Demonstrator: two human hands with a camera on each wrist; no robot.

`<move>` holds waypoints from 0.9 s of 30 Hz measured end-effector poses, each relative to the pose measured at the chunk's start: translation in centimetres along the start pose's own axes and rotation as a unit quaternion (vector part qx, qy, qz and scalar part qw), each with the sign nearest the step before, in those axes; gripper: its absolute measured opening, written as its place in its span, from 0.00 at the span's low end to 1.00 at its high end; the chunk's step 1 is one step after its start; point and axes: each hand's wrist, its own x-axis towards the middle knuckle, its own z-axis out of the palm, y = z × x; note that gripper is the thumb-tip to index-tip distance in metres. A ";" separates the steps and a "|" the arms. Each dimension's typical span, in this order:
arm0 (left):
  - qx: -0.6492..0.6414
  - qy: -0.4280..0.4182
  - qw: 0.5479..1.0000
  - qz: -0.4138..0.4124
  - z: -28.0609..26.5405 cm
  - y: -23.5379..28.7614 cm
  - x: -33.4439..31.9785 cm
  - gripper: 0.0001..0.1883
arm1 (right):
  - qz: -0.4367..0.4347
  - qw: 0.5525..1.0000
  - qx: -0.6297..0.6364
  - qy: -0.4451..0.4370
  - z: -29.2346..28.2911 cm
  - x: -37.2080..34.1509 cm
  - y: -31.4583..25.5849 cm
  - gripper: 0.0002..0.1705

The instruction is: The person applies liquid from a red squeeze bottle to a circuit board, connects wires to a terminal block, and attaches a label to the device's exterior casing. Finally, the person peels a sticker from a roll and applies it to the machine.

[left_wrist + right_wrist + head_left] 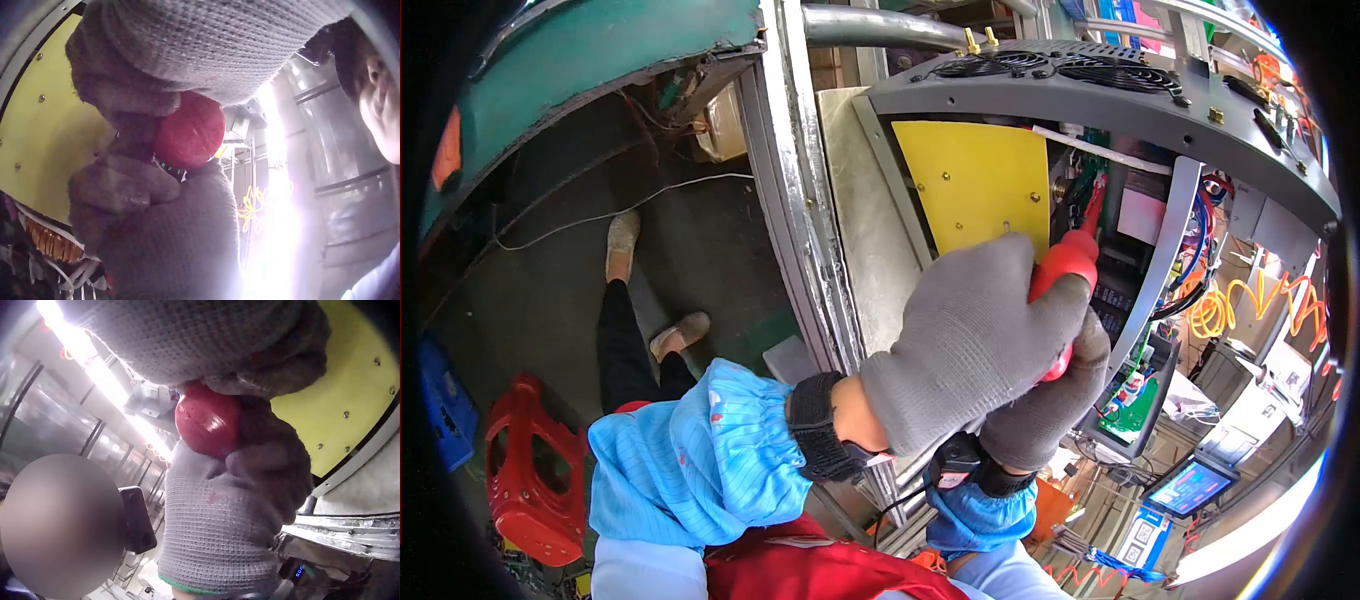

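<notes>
In the head view my left hand (965, 340), in a grey knit glove, grips the handle of a red screwdriver (1068, 265). Close below it, my right hand (1045, 405), gloved alike, curls its fingers round the handle's lower end. The red shaft points into an open dark-grey equipment housing (1090, 105), among wires and parts; its tip is hidden there. A yellow panel (975, 185) lies beside the hands. Both wrist views show the round red handle end (190, 131) between the two gloves.
A metal frame rail (800, 190) runs left of the housing. Fans (1115, 72) sit on its top face. Blue and red wires (1200, 235) run along its right side. A red stool (535, 470) stands on the floor at lower left; a lit screen (1190, 487) is at lower right.
</notes>
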 end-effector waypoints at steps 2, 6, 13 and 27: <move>-0.030 0.000 0.999 -0.022 -0.3 0.0 -0.9 0.18 | 0.018 0.999 -0.036 -0.017 0.2 -0.6 0.0 0.27; -0.080 -0.034 0.988 -0.128 -4.6 0.8 -5.4 0.23 | 0.093 0.984 -0.071 -0.137 1.1 -4.2 0.3 0.30; -0.020 0.052 0.980 -0.191 -13.3 3.5 -11.1 0.23 | 0.139 0.863 -0.249 -0.416 3.5 -6.9 -0.2 0.22; 0.814 0.057 0.567 -0.117 -28.9 9.6 9.5 0.19 | -0.189 0.859 -0.406 -0.246 -6.0 -4.9 -21.4 0.15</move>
